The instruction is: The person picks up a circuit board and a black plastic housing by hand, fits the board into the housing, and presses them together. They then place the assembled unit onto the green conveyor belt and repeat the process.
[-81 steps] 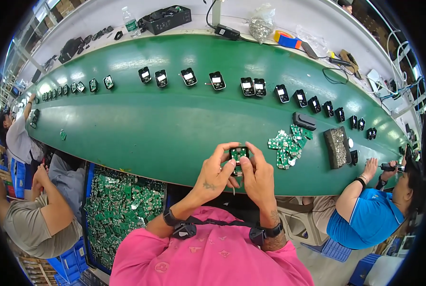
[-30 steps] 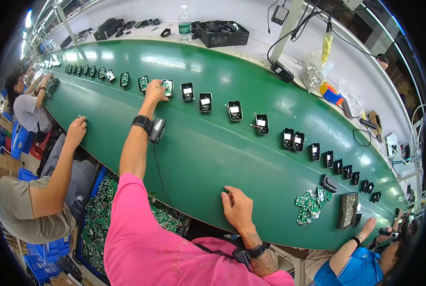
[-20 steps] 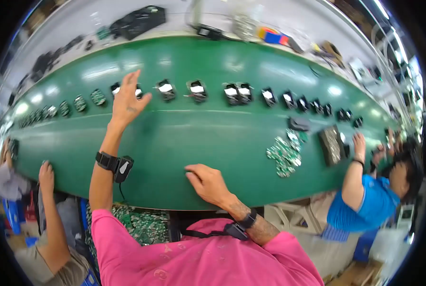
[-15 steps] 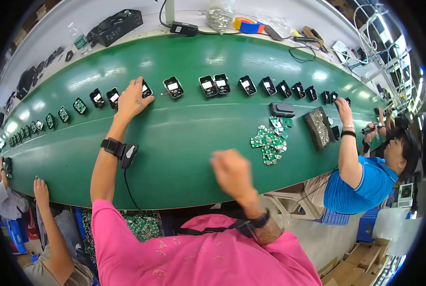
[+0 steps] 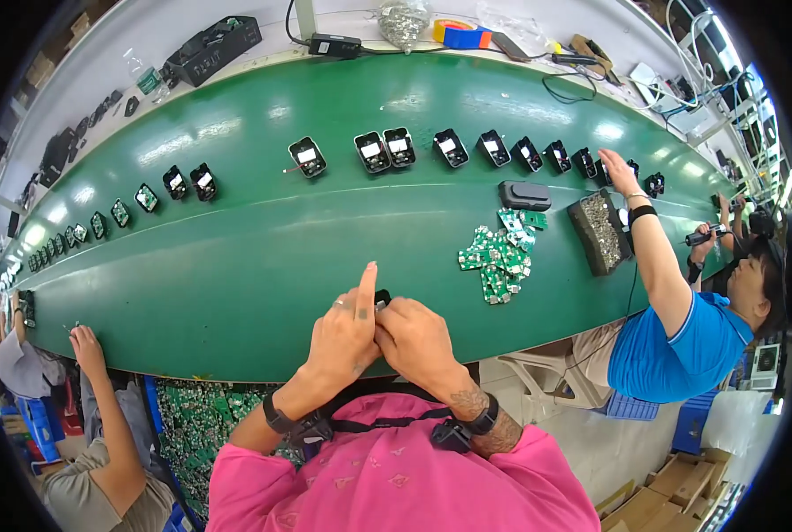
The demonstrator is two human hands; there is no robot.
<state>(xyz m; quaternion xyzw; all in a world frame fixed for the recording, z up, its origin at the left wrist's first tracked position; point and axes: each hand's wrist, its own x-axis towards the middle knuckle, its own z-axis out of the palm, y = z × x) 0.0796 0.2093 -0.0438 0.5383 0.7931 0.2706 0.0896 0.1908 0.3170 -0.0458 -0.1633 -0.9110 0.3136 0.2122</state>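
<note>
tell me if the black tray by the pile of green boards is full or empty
Full. The black tray is covered rim to rim with small silvery parts, right of the green circuit boards.

My left hand and right hand meet at the near edge of the conveyor belt, closed together around a small housing. To their right lies a pile of circuit boards, with a tray of parts further right. Behind runs a row of open housings, and a co-worker's hand reaches onto the belt at far right.
</note>
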